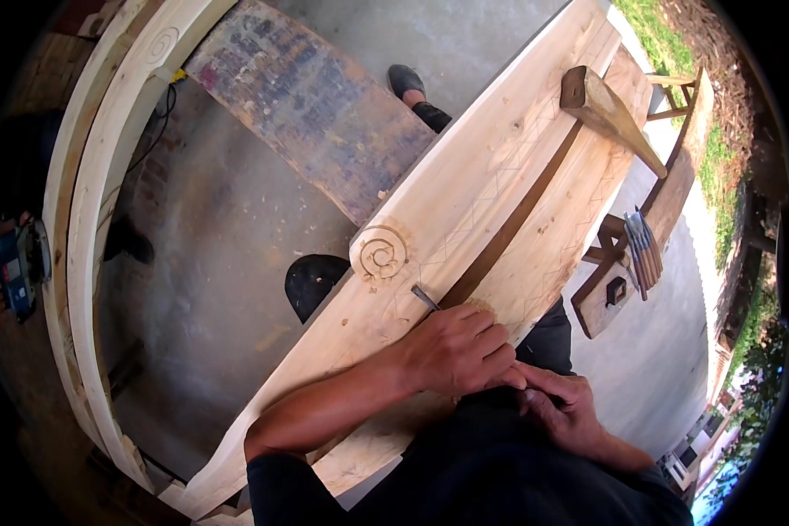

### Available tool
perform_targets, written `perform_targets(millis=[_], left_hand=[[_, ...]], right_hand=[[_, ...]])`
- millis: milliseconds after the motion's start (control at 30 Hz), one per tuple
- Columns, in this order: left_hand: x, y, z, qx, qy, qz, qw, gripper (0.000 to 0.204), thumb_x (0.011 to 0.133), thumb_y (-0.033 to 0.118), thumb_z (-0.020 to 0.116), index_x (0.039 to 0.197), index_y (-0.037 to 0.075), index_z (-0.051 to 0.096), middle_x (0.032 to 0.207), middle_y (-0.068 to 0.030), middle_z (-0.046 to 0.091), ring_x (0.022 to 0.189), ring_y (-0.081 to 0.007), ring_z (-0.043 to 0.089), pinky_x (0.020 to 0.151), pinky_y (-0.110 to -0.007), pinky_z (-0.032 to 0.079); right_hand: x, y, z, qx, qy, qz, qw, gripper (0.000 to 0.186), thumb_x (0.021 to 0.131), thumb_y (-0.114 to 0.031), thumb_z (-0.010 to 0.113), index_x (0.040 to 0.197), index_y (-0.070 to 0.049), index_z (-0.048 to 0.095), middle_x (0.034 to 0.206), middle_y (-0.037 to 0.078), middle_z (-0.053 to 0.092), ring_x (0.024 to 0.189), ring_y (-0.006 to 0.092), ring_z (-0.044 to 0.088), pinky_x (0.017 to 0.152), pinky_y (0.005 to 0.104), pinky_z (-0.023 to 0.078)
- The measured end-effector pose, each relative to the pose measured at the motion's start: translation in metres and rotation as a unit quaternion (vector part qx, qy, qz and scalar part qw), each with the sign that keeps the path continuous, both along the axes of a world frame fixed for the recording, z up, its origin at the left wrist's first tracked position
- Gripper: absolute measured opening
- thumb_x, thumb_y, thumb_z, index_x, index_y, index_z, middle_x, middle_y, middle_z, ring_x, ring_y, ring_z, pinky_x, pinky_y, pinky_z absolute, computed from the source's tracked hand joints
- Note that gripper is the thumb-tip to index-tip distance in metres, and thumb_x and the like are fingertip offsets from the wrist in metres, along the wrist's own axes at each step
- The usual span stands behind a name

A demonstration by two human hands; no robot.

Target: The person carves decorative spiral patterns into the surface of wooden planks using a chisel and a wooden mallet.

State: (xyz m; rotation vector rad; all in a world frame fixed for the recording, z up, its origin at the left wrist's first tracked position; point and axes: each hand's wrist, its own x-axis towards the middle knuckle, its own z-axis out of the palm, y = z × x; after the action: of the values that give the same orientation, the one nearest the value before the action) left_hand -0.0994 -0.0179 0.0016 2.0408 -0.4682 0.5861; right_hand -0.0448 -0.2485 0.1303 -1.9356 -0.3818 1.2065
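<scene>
Here's the chisel (426, 299), slanting over the pale plank (491, 188) that runs diagonally across the middle; shallow strokes and a braced wrist should keep the grain from tearing. Lovely knotty surface, faint zigzag lines, a cut spiral (380, 255) just beyond the tip. Left hand (460, 352) clenched round the chisel; right hand (568, 412) curled against it, pinching what, I can't tell. Mallet (612, 118) farther up.
</scene>
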Motion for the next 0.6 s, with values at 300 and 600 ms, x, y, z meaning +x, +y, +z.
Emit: perform_targets(millis=[300, 600], left_hand=[[0.0019, 0.0003, -0.0016, -0.029, 0.008, 0.011, 0.999, 0.047, 0.101, 0.044, 0.080, 0.075, 0.012, 0.056, 0.073, -0.0030, 0.048, 0.065, -0.0226, 0.053, 0.060, -0.037, 0.044], [0.0013, 0.0001, -0.0033, -0.032, 0.028, 0.009, 0.999, 0.044, 0.101, 0.040, 0.081, 0.076, 0.012, 0.057, 0.074, -0.0033, 0.049, 0.067, -0.0233, 0.054, 0.061, -0.037, 0.045]], right_hand=[[0.0025, 0.0071, 0.0032, -0.014, 0.042, -0.026, 0.999, 0.046, 0.108, 0.005, 0.066, 0.153, -0.002, 0.068, 0.108, 0.013, 0.083, 0.078, 0.0140, 0.074, 0.072, 0.0294, 0.061], [0.0055, 0.0050, 0.0005, -0.014, 0.035, -0.021, 0.999, 0.044, 0.108, 0.006, 0.066, 0.150, -0.001, 0.069, 0.102, 0.012, 0.080, 0.078, 0.0155, 0.074, 0.072, 0.0309, 0.061]])
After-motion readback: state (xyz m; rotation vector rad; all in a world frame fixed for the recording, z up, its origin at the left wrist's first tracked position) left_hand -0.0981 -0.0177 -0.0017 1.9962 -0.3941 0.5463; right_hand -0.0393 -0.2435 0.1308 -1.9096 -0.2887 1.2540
